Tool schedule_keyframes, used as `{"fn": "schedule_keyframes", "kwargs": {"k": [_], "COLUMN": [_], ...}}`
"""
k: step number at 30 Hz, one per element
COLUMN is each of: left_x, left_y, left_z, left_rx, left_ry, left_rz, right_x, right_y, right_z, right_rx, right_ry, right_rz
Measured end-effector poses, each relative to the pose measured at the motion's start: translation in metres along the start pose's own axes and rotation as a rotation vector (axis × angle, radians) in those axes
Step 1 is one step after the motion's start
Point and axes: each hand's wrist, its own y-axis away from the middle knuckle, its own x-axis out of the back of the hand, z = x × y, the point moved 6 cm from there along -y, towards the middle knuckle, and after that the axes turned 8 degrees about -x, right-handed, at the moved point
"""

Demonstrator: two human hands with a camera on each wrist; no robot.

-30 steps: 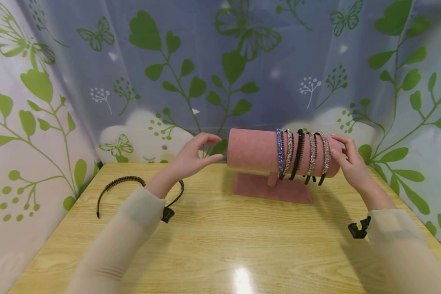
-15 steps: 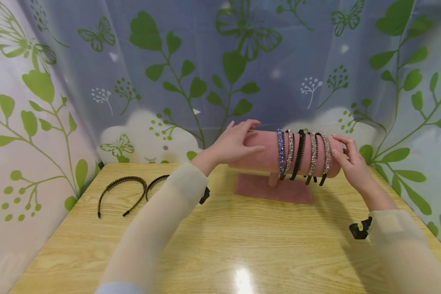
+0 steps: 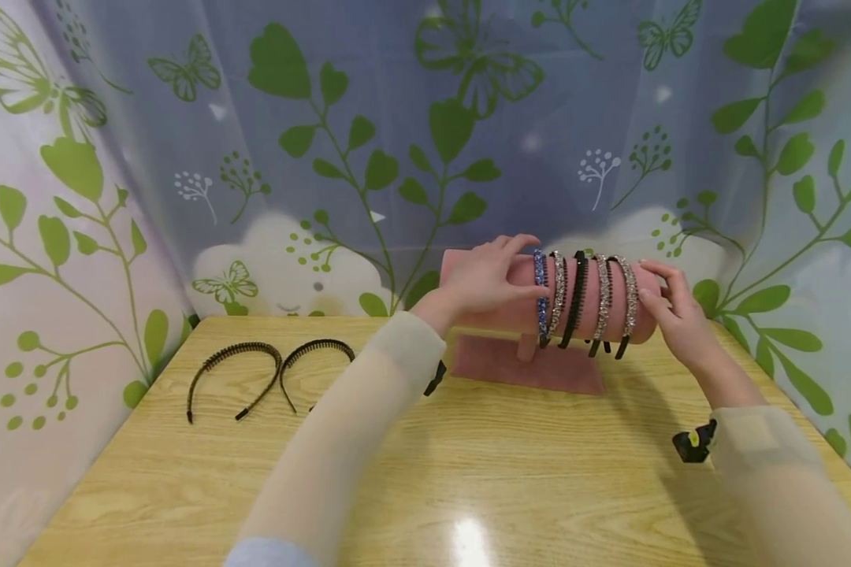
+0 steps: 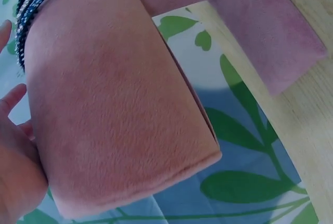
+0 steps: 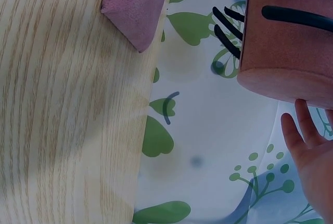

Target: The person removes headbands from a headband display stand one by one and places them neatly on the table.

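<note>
A pink plush headband stand (image 3: pixel 528 372) carries a horizontal roll with several headbands on its right half. Leftmost is a blue glittery headband (image 3: pixel 540 269); right of it come a silver one (image 3: pixel 559 291), a black toothed one (image 3: pixel 576 303) and more silver ones. My left hand (image 3: pixel 484 281) reaches over the roll's bare left part, thumb and fingers spread, fingertips right at the blue headband. In the left wrist view its fingers (image 4: pixel 13 99) extend along the roll's side. My right hand (image 3: pixel 684 319) holds the roll's right end; its fingertips (image 5: pixel 302 109) touch the end in the right wrist view.
Two dark toothed headbands, one at far left (image 3: pixel 241 344) and one beside it (image 3: pixel 319 342), lie on the wooden table (image 3: pixel 539 472). My left forearm partly covers the second. A leaf-patterned curtain (image 3: pixel 369 118) hangs behind and at both sides.
My left hand has moved right from beside the roll's left end, over the roll to the blue headband. My right hand and the stand have stayed in place.
</note>
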Motion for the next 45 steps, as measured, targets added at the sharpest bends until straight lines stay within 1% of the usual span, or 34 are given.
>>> {"fn": "schedule_keyframes", "kwargs": {"k": [3, 8, 11, 14, 18, 21, 27, 30, 35, 40, 41, 42, 45], "left_x": [-0.004, -0.008, -0.007, -0.006, -0.004, 0.000, 0.007, 0.010, 0.014, 0.016, 0.016, 0.016, 0.016], "left_y": [-0.001, 0.002, 0.006, 0.011, 0.018, 0.024, 0.038, 0.046, 0.058, 0.068, 0.069, 0.070, 0.070], "left_z": [0.001, 0.000, -0.002, -0.006, -0.014, -0.022, -0.039, -0.047, -0.061, -0.071, -0.072, -0.073, -0.076], "left_rx": [0.014, 0.030, 0.019, -0.007, -0.025, -0.034, -0.051, -0.043, -0.022, -0.020, -0.019, -0.013, 0.015], "left_ry": [-0.067, -0.144, -0.184, -0.234, -0.311, -0.330, -0.263, -0.230, -0.200, -0.174, -0.156, -0.120, 0.044], "left_rz": [-0.018, -0.043, -0.035, -0.024, 0.001, 0.019, 0.052, 0.072, 0.089, 0.104, 0.103, 0.104, 0.090], "right_x": [-0.001, -0.002, -0.003, -0.004, -0.004, -0.003, -0.003, -0.003, -0.004, -0.003, -0.002, -0.002, -0.001], "right_y": [-0.001, -0.001, -0.002, -0.001, -0.001, -0.001, -0.001, -0.001, -0.001, -0.001, 0.000, 0.000, 0.001], "right_z": [0.000, 0.000, 0.000, 0.001, 0.001, 0.001, 0.001, 0.001, 0.002, 0.000, 0.000, 0.000, -0.001], "right_rx": [0.008, 0.011, 0.006, -0.003, -0.009, -0.010, -0.010, -0.005, 0.003, 0.005, 0.004, 0.004, 0.003], "right_ry": [0.001, 0.010, 0.010, 0.010, 0.013, 0.012, 0.013, 0.014, 0.011, 0.003, 0.003, 0.005, 0.007], "right_rz": [0.002, -0.002, -0.012, -0.018, -0.024, -0.027, -0.024, -0.019, -0.013, -0.007, -0.005, -0.003, 0.000]}}
